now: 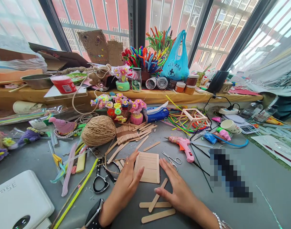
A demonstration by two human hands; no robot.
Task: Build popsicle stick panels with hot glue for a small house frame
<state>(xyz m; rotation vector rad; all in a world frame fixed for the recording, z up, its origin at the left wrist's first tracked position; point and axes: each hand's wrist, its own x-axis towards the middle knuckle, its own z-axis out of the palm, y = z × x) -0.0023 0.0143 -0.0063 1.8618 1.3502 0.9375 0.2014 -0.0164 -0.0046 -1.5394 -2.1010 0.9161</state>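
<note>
Left hand (126, 178) flat on the grey tabletop (255, 178), fingers (138, 174) spread and open, tips pressing the left edge of a panel of glued craft sticks (147, 167) — nothing gripped. Right hand (175, 187) also open, palm down, fingertips touching the panel's lower right corner and resting over a loose craft stick (158, 198) lying tilted. Panel flat near the tabletop's front edge, about mid-width, between both hands. Two more loose sticks (157, 215) just below the right hand, closer to the front edge. Small scissors (172, 159) just right of the panel, pink glue gun (183, 148) beyond them. Black-handled scissors (101, 181) left of the left hand. Ball of twine (99, 130) and pile of craft sticks (128, 135) further back — well apart from the hands. Smartwatch (94, 216) on left wrist.
</note>
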